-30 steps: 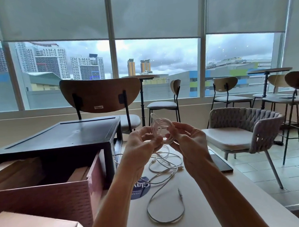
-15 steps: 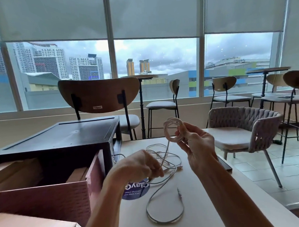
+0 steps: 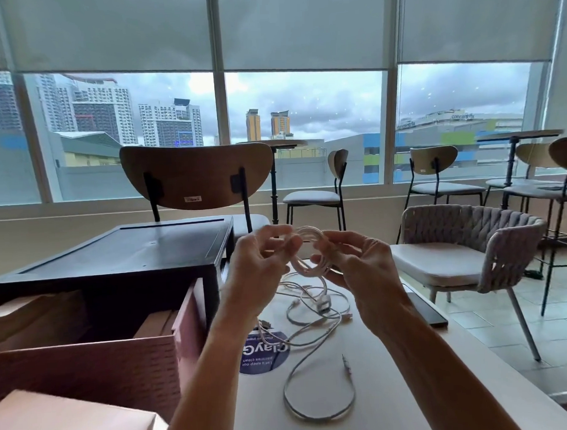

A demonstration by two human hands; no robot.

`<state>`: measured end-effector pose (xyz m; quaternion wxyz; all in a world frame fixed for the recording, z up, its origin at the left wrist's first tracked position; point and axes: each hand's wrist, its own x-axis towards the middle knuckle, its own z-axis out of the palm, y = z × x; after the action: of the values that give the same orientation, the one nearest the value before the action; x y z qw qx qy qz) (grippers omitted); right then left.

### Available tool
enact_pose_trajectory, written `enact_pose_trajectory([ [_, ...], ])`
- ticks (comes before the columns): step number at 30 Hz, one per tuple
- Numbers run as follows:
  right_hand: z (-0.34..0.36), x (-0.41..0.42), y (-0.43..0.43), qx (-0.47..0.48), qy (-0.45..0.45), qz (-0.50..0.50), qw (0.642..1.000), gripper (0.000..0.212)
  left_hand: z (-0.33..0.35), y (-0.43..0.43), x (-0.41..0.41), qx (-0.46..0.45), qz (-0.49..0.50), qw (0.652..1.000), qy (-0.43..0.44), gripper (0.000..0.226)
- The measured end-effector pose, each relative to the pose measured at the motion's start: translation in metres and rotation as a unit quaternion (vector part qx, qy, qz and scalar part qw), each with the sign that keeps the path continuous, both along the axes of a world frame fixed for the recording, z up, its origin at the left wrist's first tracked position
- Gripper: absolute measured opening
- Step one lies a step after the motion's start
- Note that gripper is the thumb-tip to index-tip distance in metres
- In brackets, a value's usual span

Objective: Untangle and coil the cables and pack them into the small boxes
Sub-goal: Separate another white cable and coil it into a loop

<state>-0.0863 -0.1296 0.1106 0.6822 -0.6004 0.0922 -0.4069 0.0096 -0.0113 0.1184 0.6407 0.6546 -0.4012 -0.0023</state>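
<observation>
My left hand point(image 3: 257, 277) and right hand point(image 3: 363, 276) both pinch a white coiled cable point(image 3: 305, 268) above the pale table point(image 3: 396, 379).

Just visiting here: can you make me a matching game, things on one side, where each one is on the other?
1 coiled white cable
2 grey cable loop
3 blue sticker
4 dark flat device

a at the table's right edge
b stuck flat, partly under cable
c held up between left hand and right hand
d lying open, nearest the camera

Pairs: 1-c, 2-d, 3-b, 4-a
</observation>
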Motion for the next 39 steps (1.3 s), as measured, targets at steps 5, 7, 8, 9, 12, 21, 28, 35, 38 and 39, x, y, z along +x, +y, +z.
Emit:
enact_pose_trajectory([
  [5, 0.006, -0.004, 0.002, -0.033, -0.001, 0.045, 0.998, 0.020, 0.004, 0.001, -0.003, -0.059, -0.058, 0.989, 0.119, 0.017],
  [7, 0.007, -0.005, 0.003, -0.044, -0.010, 0.054, 0.997, 0.020, 0.007, 0.003, -0.002, -0.067, -0.090, 0.979, 0.168, 0.018],
  [8, 0.007, -0.005, 0.003, -0.050, -0.013, 0.061, 0.997, 0.020, 0.008, 0.003, -0.002, -0.076, -0.097, 0.974, 0.193, 0.019],
  [9, 0.007, -0.004, 0.003, -0.058, -0.013, 0.067, 0.996, 0.019, 0.009, 0.003, -0.002, -0.088, -0.100, 0.966, 0.221, 0.020],
  [12, 0.005, 0.002, 0.004, -0.097, -0.005, 0.070, 0.993, 0.021, 0.013, 0.004, -0.003, -0.141, -0.089, 0.938, 0.305, 0.018],
  [21, 0.000, 0.001, 0.003, -0.435, 0.002, -0.033, 0.900, 0.031, 0.010, 0.004, 0.003, -0.236, -0.004, 0.924, 0.300, 0.017],
  [28, 0.005, 0.001, 0.007, -0.309, -0.062, -0.007, 0.949, 0.013, 0.010, 0.005, 0.003, -0.186, -0.025, 0.931, 0.314, 0.014],
  [35, 0.007, -0.007, -0.012, 0.071, -0.023, 0.100, 0.992, 0.026, 0.008, 0.007, 0.001, -0.140, -0.121, 0.936, 0.298, 0.020],
  [38, 0.002, -0.003, -0.017, 0.120, -0.004, 0.111, 0.986, 0.025, 0.008, 0.006, -0.001, -0.130, -0.180, 0.928, 0.301, 0.018],
  [39, 0.001, -0.002, -0.017, 0.119, 0.004, 0.106, 0.987, 0.025, 0.008, 0.006, -0.001, -0.120, -0.191, 0.928, 0.295, 0.018],
])
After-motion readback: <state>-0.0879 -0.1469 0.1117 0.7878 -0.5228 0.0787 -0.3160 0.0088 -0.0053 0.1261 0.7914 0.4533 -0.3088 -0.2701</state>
